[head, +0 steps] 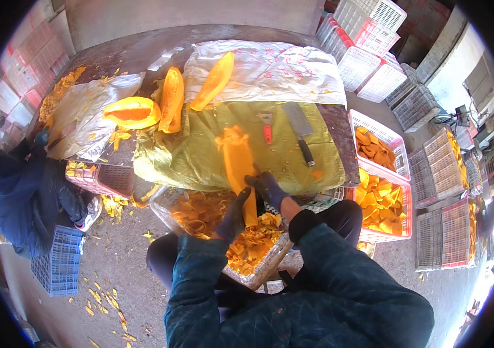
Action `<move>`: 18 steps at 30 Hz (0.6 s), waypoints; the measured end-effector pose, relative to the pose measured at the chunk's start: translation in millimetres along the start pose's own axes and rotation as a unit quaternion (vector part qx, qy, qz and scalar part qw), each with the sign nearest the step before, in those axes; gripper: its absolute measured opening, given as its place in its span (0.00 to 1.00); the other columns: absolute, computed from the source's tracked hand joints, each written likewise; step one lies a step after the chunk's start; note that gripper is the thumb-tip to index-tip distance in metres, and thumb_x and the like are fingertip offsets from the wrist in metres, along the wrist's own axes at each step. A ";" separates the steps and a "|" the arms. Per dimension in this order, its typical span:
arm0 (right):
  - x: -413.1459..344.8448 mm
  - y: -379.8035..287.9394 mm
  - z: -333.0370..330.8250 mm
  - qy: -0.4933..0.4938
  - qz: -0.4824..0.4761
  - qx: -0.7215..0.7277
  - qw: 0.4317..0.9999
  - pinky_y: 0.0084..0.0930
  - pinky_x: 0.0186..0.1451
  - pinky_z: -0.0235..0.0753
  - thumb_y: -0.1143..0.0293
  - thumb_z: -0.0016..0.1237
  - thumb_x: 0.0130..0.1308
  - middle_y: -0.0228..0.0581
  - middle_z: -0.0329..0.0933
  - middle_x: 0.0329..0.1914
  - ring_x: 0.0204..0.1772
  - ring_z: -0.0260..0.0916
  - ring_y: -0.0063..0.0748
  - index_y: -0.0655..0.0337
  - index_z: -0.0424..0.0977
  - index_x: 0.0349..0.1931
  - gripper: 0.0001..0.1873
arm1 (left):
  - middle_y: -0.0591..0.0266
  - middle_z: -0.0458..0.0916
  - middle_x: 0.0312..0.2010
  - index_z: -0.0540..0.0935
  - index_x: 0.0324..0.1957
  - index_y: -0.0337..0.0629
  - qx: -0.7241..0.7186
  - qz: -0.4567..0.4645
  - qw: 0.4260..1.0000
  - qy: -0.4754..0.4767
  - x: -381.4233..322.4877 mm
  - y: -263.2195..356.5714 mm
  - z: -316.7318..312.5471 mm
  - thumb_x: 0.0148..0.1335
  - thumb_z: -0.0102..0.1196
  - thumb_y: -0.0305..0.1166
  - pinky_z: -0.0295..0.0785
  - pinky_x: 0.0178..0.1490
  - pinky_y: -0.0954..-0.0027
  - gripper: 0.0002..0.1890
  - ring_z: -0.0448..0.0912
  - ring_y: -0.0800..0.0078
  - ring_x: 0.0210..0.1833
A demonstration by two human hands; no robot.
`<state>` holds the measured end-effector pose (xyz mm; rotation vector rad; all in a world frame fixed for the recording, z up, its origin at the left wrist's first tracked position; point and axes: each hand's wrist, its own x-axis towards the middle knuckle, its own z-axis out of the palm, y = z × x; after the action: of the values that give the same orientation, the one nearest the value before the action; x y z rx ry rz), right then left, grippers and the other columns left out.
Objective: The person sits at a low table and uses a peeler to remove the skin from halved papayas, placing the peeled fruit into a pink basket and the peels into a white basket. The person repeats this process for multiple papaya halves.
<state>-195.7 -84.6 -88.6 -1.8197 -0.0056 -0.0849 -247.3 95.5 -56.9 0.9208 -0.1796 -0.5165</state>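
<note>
My left hand (234, 216), in a dark glove, grips a long piece of orange squash (239, 163) near its lower end. My right hand (269, 188), gloved too, holds the same piece from the right side. The squash tilts away from me, its ragged, pulpy far end over the yellow-green woven sheet (203, 161); motion blurs it. Below my hands, between my knees, a white crate (268, 265) holds orange peelings and scraps (251, 248). On the sheet lie a red-handled peeler (267, 129) and a cleaver (300, 130) with a black handle.
Squash pieces (171, 100) lie at the table's back left. Crates of cut squash (381, 202) stand right of the table. On the left a co-worker (16, 182) sits beside a blue crate (59, 261). Scraps (107, 300) litter the floor.
</note>
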 end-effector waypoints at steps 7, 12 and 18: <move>-8.7 -35.9 -25.9 -0.035 -0.036 -0.202 0.978 0.33 0.35 0.75 0.64 0.47 0.73 0.42 0.80 0.35 0.32 0.75 0.36 0.64 0.75 0.49 0.14 | 0.57 0.81 0.51 0.75 0.60 0.37 0.090 0.025 0.992 -0.081 -30.2 37.5 10.9 0.51 0.68 0.28 0.76 0.55 0.65 0.31 0.79 0.66 0.53; 52.0 -104.3 -43.0 0.048 -0.152 -0.379 0.911 0.43 0.34 0.76 0.62 0.41 0.73 0.52 0.80 0.30 0.31 0.78 0.50 0.62 0.75 0.42 0.13 | 0.58 0.83 0.42 0.78 0.53 0.34 -0.082 -0.205 0.974 0.058 -35.2 66.2 -2.4 0.66 0.59 0.33 0.79 0.48 0.68 0.17 0.82 0.70 0.42; 84.3 -83.8 -2.6 -0.028 -0.065 -0.488 0.870 0.49 0.36 0.77 0.68 0.44 0.66 0.53 0.81 0.31 0.34 0.80 0.56 0.57 0.77 0.40 0.09 | 0.62 0.82 0.41 0.79 0.51 0.34 -0.027 -0.205 0.978 -0.020 -37.1 84.6 -12.0 0.66 0.57 0.28 0.76 0.46 0.70 0.13 0.80 0.74 0.41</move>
<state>-116.0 -69.7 -1.8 -2.8401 -0.1516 -0.1474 -245.5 164.3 5.8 0.8984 -0.0081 -0.9183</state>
